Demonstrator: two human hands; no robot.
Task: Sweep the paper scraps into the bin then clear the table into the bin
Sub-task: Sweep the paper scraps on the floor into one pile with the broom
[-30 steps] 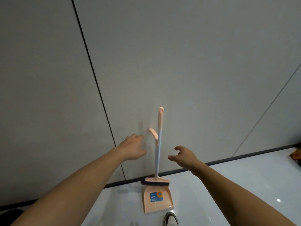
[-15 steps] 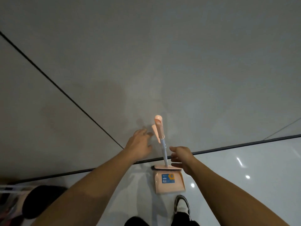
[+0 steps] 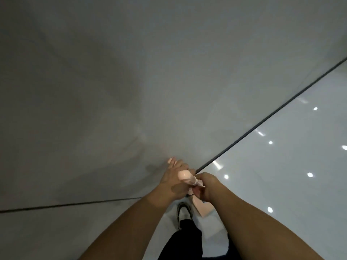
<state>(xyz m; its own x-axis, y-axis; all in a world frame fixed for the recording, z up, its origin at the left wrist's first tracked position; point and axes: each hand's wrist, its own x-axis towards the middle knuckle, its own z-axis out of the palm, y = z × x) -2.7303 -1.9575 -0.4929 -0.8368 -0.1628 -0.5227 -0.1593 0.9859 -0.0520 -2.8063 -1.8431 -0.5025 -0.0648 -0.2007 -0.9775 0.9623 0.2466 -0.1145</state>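
Peach broom handle [image 3: 185,176] and dustpan handle [image 3: 171,160] sit bunched by the wall, right hand [image 3: 208,186] and left hand [image 3: 173,182] gripping them, so the dustpan [image 3: 203,207] on the floor could snag and drop.

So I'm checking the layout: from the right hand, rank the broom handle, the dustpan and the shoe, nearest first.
1. Broom handle: gripped in the right hand.
2. Dustpan: just below that hand, on the floor.
3. Shoe: lower left, beside the dustpan.

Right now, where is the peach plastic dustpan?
In the head view, the peach plastic dustpan sits on the glossy floor low and centre, under the right hand, beside the shoe.
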